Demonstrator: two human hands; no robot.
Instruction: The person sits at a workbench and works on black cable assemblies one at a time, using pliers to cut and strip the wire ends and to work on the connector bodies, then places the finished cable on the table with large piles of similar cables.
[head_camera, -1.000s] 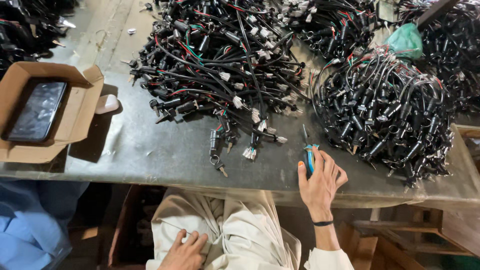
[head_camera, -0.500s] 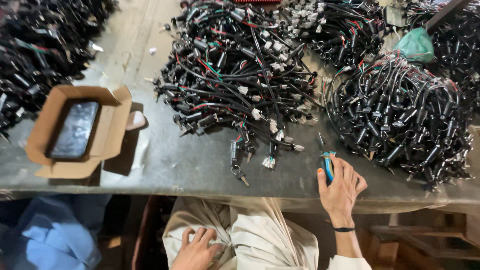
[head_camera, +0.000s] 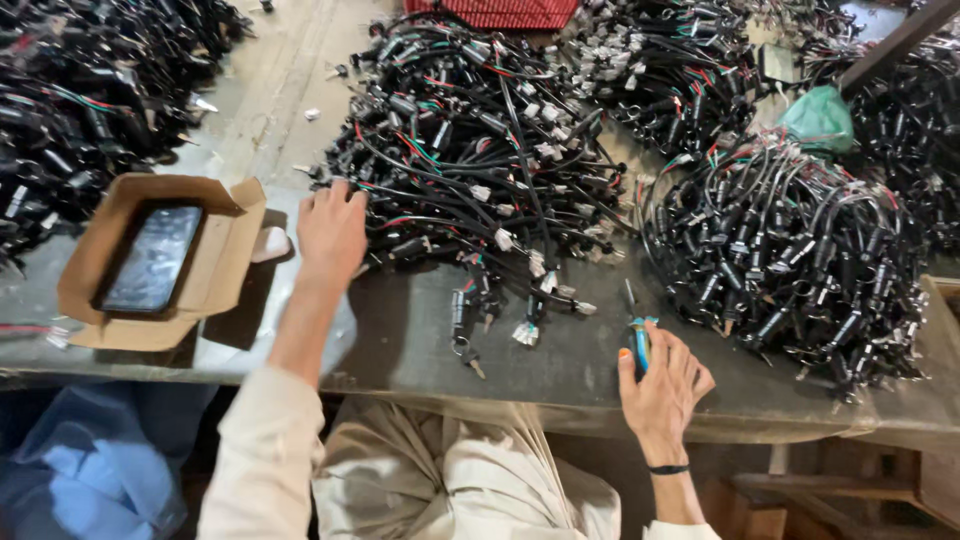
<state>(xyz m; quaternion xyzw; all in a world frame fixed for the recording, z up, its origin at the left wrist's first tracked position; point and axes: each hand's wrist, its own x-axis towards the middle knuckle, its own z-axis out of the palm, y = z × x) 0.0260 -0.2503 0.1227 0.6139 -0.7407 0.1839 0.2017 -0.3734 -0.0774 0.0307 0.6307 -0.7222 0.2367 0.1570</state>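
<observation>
I see my left hand stretched out over the worktop, fingers spread and laid flat against the near edge of the middle heap of black wire bundles; it touches the wires but I cannot tell whether any are gripped. My right hand sits at the front edge of the worktop, fingers loosely curled around a small cutter with blue handles, whose metal tip points away from me toward the heaps.

Between my two hands, a few loose plug ends and a small key trail out of the middle heap onto bare metal. To the right lies a second, rounder heap of wire bundles, just beyond the cutter. More wires pile up at the far left and along the back.

Left of my left hand stands an open cardboard box with a dark phone lying flat inside. A green bag rests at the back right, and a red basket shows at the top edge.
</observation>
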